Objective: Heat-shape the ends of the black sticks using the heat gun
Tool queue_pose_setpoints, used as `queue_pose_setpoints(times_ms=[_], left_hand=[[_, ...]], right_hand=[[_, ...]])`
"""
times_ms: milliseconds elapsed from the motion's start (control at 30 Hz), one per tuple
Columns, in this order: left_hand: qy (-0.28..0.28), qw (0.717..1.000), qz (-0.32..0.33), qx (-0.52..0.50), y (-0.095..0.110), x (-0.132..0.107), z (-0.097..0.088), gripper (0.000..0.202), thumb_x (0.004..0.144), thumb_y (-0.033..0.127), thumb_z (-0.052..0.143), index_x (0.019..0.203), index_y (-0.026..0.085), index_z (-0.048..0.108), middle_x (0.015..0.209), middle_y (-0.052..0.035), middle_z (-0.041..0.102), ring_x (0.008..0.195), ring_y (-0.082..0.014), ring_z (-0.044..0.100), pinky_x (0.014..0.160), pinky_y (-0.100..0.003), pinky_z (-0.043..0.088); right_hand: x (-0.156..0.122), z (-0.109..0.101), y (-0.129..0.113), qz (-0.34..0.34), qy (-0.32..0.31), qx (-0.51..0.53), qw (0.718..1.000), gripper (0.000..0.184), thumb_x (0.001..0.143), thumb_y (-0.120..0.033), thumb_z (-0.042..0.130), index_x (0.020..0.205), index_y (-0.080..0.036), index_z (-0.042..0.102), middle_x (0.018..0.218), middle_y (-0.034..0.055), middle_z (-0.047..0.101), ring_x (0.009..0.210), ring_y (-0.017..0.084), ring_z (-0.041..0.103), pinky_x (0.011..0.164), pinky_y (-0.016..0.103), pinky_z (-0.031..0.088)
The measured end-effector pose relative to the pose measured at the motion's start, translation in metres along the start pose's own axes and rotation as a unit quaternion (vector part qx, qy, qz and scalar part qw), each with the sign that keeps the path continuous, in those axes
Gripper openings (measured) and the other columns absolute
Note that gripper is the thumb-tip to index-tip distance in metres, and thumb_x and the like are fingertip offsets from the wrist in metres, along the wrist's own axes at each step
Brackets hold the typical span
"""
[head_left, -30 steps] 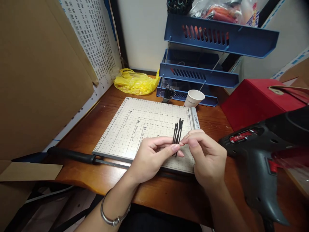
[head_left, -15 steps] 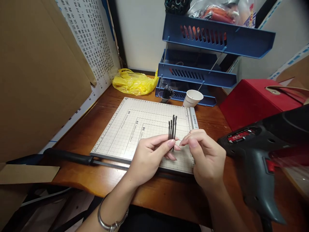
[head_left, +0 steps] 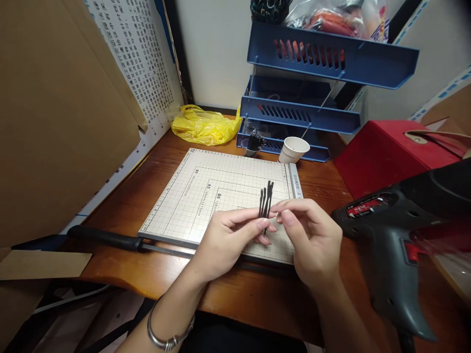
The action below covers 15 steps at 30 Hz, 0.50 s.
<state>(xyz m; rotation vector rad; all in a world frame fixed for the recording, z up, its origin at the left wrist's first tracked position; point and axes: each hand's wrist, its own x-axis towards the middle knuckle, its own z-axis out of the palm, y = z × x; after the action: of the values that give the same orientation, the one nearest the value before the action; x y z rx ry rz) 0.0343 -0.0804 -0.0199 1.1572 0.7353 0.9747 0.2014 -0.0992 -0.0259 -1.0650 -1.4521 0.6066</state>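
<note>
My left hand pinches several thin black strips between thumb and fingers. They stand nearly upright above the fingertips, with uneven tops and thicker upper ends. My right hand is close on the right, its index fingertip at the strips and the left fingertips; whether it touches them I cannot tell. Its thumb stands a little apart from the index finger, the other fingers are curled, and nothing shows between them. Both hands are over the near right part of a cream paper cutter board printed with grid lines.
The cutter's black handle lies along the front left. A heat gun and a red box stand on the right. Behind are a small cup of black strips, a paper cup, a yellow bag and blue tray shelves.
The strips have shifted slightly right and lower, and their tops bunch differently. My right index finger has come closer to them.
</note>
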Motion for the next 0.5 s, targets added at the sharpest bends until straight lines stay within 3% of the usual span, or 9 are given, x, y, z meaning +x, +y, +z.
queue_pose_setpoints(times_ms=[133, 300, 500], left_hand=[[-0.032, 0.999, -0.02, -0.002, 0.0003, -0.001, -0.0021, 0.011, 0.093, 0.022, 0.076, 0.095, 0.016, 0.085, 0.077, -0.0025, 0.076, 0.072, -0.0131, 0.072, 0.074, -0.021, 0.059], [-0.053, 0.998, -0.02, -0.002, -0.0035, -0.0009, -0.0048, 0.013, 0.094, 0.024, 0.074, 0.091, 0.016, 0.083, 0.082, -0.004, 0.078, 0.079, -0.0143, 0.073, 0.079, -0.023, 0.059], [-0.048, 0.998, -0.033, -0.017, -0.0018, -0.0005, -0.0046, 0.018, 0.085, 0.032, 0.085, 0.084, 0.014, 0.081, 0.08, -0.0051, 0.078, 0.078, -0.0174, 0.074, 0.079, -0.026, 0.062]], right_hand=[[-0.0003, 0.0004, -0.0019, 0.027, -0.041, 0.006, 0.999, 0.021, 0.095, -0.026, 0.07, 0.116, -0.027, 0.072, 0.103, 0.0023, 0.077, 0.09, 0.017, 0.073, 0.078, 0.029, 0.06], [0.0054, 0.0013, -0.0057, -0.031, -0.095, -0.006, 0.995, 0.018, 0.096, -0.017, 0.066, 0.1, -0.027, 0.081, 0.114, 0.0026, 0.079, 0.109, 0.019, 0.073, 0.094, 0.032, 0.06], [0.0074, 0.0007, -0.0084, 0.001, -0.095, 0.021, 0.995, 0.018, 0.094, -0.02, 0.07, 0.101, -0.029, 0.084, 0.112, 0.0033, 0.08, 0.105, 0.022, 0.076, 0.089, 0.036, 0.064]])
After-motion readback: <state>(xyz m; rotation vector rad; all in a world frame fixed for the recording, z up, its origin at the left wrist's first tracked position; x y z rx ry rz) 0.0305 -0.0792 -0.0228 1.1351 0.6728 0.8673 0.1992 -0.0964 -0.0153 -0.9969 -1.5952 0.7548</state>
